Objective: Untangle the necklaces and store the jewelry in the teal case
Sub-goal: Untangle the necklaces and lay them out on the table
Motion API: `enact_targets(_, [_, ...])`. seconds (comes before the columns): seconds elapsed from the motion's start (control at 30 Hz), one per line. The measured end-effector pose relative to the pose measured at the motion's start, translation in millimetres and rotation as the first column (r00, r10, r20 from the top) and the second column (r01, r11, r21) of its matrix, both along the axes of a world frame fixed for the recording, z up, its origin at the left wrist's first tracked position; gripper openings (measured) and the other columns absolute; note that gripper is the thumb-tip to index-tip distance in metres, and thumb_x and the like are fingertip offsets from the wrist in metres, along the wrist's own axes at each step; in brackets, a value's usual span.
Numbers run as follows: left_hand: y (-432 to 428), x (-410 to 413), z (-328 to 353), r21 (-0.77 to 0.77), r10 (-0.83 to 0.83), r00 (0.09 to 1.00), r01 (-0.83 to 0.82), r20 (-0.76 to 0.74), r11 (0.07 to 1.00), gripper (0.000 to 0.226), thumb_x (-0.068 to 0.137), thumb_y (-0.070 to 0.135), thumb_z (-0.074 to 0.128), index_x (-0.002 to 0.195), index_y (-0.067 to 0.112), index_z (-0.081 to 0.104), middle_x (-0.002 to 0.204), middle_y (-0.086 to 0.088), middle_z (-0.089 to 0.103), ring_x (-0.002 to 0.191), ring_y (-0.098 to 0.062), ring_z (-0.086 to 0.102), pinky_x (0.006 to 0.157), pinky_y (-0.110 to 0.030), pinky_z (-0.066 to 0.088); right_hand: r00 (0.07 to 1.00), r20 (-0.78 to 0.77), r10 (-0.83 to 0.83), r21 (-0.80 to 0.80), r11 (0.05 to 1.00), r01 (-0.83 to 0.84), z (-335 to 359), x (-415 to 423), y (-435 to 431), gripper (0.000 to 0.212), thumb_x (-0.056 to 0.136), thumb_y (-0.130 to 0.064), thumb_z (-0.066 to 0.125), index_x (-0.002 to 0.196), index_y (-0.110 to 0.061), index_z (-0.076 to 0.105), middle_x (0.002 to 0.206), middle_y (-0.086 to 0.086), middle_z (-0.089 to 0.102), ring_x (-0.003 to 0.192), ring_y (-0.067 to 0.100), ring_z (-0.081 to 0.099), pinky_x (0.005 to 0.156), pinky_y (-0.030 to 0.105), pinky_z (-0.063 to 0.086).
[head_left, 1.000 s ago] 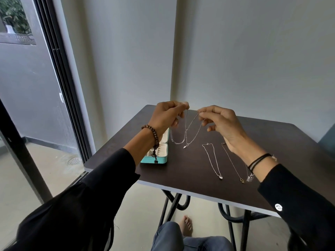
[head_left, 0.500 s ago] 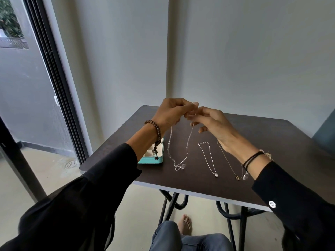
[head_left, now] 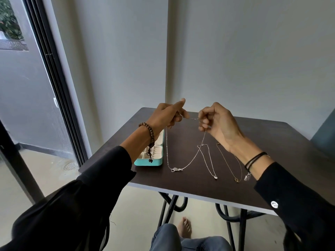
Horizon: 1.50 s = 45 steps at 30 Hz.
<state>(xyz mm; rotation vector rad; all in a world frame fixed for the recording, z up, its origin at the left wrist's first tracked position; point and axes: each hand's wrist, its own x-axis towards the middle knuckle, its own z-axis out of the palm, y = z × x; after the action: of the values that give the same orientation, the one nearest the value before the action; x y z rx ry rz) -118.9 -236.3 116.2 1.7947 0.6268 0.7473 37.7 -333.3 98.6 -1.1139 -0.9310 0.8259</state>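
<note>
Head view: I see the left hand [head_left: 168, 115] and the right hand [head_left: 217, 124] up over the worktop [head_left: 272, 151], fingers [head_left: 178, 105] pinching one thin necklace [head_left: 175, 169] between them. Its loop hangs down just beside the open teal case [head_left: 150, 162]. Two more necklaces [head_left: 215, 177] lie to its right

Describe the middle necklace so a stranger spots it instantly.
On the dark table, right of the teal case, are three chains. The middle necklace lies flat, silvery, with a tiny pale pendant; the left chain is held up, the right chain darker.
</note>
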Motion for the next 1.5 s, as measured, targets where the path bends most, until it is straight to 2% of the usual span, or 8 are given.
enact_targets(0.17, [2.7,-1.3,0.9,0.022,0.02,0.999,-0.02,0.029,1.0,0.04,0.1,0.043,0.053,0.097,0.011,0.076,0.054,0.008,0.047,0.049,-0.007,0.035,0.051,-0.019,0.033,0.986,0.167,-0.019,-0.061,0.998,0.029,-1.9,4.8,2.7,0.024,0.097,-0.014,0.05,0.094,0.002,0.068,0.061,-0.001,0.039,0.057,0.013,0.03,0.053,0.025,0.03])
enact_targets(0.3, [5.4,-5.5,2.6,0.032,0.007,0.999,-0.009,0.053,0.999,0.035,0.096,0.036,0.063,0.099,0.004,0.076,0.058,0.006,0.051,0.053,-0.008,0.037,0.051,-0.017,0.034,0.896,0.444,0.009,-0.147,0.987,0.063,-5.9,5.3,-2.7,0.026,0.093,-0.03,0.071,0.084,-0.006,0.076,0.064,-0.006,0.039,0.058,0.009,0.033,0.055,0.022,0.03])
enact_targets(0.53, [-1.1,-17.3,1.9,0.198,-0.045,0.997,0.056,-0.061,0.979,0.03,0.091,0.04,0.068,0.088,0.012,0.08,0.069,-0.008,0.044,0.062,-0.013,0.038,0.054,-0.015,0.036,0.977,0.21,-0.042,-0.035,0.998,0.051,5.7,-0.5,-9.4,0.024,0.097,-0.033,0.067,0.085,-0.012,0.067,0.064,-0.007,0.035,0.052,0.007,0.025,0.047,0.022,0.015])
enact_targets(0.7, [-1.4,-20.6,15.4,0.195,0.002,0.998,-0.013,0.057,0.981,0.033,0.091,0.037,0.068,0.092,0.006,0.077,0.058,0.015,0.056,0.056,-0.005,0.044,0.053,-0.015,0.041,0.979,0.195,-0.062,-0.012,0.998,0.065,22.7,-8.4,-13.7,0.022,0.098,-0.031,0.065,0.094,-0.011,0.071,0.064,-0.006,0.034,0.051,0.007,0.024,0.044,0.021,0.014])
enact_targets(0.77, [-3.5,-20.3,23.0,0.199,0.008,0.995,-0.029,0.104,0.98,0.033,0.091,0.039,0.068,0.092,0.007,0.077,0.067,0.009,0.059,0.055,-0.004,0.045,0.054,-0.017,0.042,0.98,0.189,-0.068,0.011,0.998,0.067,29.9,-10.5,-14.6,0.021,0.098,-0.029,0.064,0.094,-0.01,0.072,0.063,-0.006,0.037,0.051,0.008,0.025,0.044,0.021,0.015])
enact_targets(1.0, [-11.5,-18.3,39.4,0.188,-0.015,0.978,-0.025,0.207,0.982,0.027,0.091,0.037,0.069,0.086,0.011,0.076,0.088,-0.018,0.066,0.053,-0.009,0.046,0.053,-0.022,0.042,0.991,0.126,-0.048,0.065,0.997,0.04,52.2,-20.1,-21.1,0.019,0.098,-0.021,0.057,0.087,-0.009,0.066,0.067,-0.001,0.05,0.053,0.013,0.041,0.047,0.025,0.024])
enact_targets(1.2, [-16.4,-17.5,44.3,0.169,-0.014,0.971,-0.027,0.237,0.985,0.029,0.092,0.035,0.069,0.094,0.007,0.076,0.073,0.002,0.066,0.054,-0.011,0.049,0.05,-0.018,0.044,0.992,0.119,-0.039,0.072,0.997,0.031,60.7,-24.0,-27.0,0.019,0.098,-0.021,0.055,0.087,-0.01,0.065,0.068,0.0,0.053,0.053,0.014,0.044,0.05,0.026,0.032])
enact_targets(1.5, [-18.1,-18.0,46.8,0.17,-0.033,0.974,-0.006,0.226,0.985,0.027,0.093,0.035,0.067,0.094,0.01,0.075,0.076,0.001,0.067,0.057,-0.012,0.055,0.052,-0.022,0.048,0.986,0.151,-0.063,0.065,0.996,0.054,57.5,-23.8,-29.1,0.02,0.098,-0.021,0.055,0.089,-0.009,0.069,0.073,0.002,0.061,0.06,0.015,0.052,0.059,0.027,0.043])
